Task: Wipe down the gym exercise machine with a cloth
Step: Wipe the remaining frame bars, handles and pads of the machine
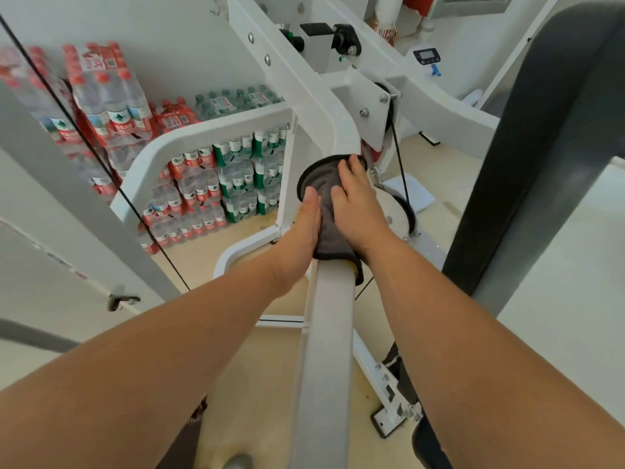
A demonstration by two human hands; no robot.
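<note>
Dark grey microfibre cloth [329,211] with a stitched black edge lies draped over the white painted steel beam of the exercise machine [326,333], at mid-frame, just near of the bend where that beam meets the upright frame. It appears soft, light and limp, conforming to the beam's rounded top and hanging over both sides; judged easy to bunch or slide, so it needs flat pressure rather than a pinch. Left hand [302,228] lies flat, fingers together, pressed against the cloth's left flank. Right hand [358,201] is spread open, palm down on the cloth's top and right side; neither hand is closed around the fabric. The beam itself looks rigid and smooth, likely slippery under the cloth. Obstructions: a black cable [399,154] and pulley bracket with bolts [375,106] stand immediately far-right of the cloth and could snag its edge. A second thin black cable [88,143] crosses at left. Stacked shrink-wrapped water bottles [216,184] stand well apart at far left. A dark padded upright [541,130] stands at right, clear of the hands.
</note>
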